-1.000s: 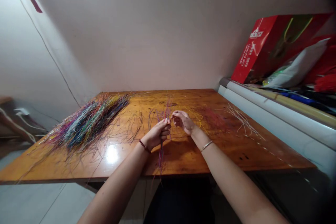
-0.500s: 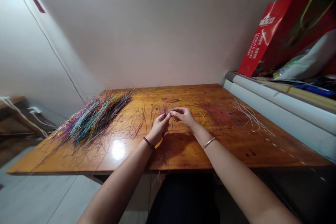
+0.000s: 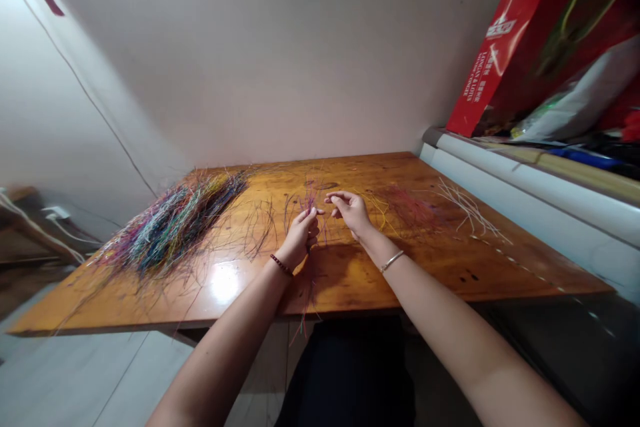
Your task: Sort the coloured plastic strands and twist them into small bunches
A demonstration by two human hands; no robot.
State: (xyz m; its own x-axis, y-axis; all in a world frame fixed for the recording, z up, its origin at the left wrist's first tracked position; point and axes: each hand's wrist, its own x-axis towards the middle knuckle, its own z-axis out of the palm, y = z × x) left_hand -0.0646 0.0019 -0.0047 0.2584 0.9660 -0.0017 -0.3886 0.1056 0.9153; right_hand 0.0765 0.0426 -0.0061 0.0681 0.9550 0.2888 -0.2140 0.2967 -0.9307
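Note:
Thin purple and pink wires (image 3: 311, 193) fan out above my left hand (image 3: 301, 232), which is closed around them with thumb and forefinger pressed together. Loose ends of the same strands hang below the hand past the table's front edge. A short gap to the right, my right hand (image 3: 351, 213) is raised over the table, its thumb and forefinger together and the other fingers curled. Whether a thin strand is between those fingertips is too small to see. Near it on the table lie yellow wires (image 3: 373, 203).
A large pile of multicoloured wires (image 3: 173, 223) covers the left of the wooden table (image 3: 360, 287). Dark strands (image 3: 260, 227) lie left of centre, red strands (image 3: 413, 207) and white strands (image 3: 473, 210) on the right. A red bag (image 3: 505, 53) stands on the right ledge.
My right hand has drawn away from my left hand, opening a gap between them. My left hand keeps its grip on the purple wires. The view has shifted slightly.

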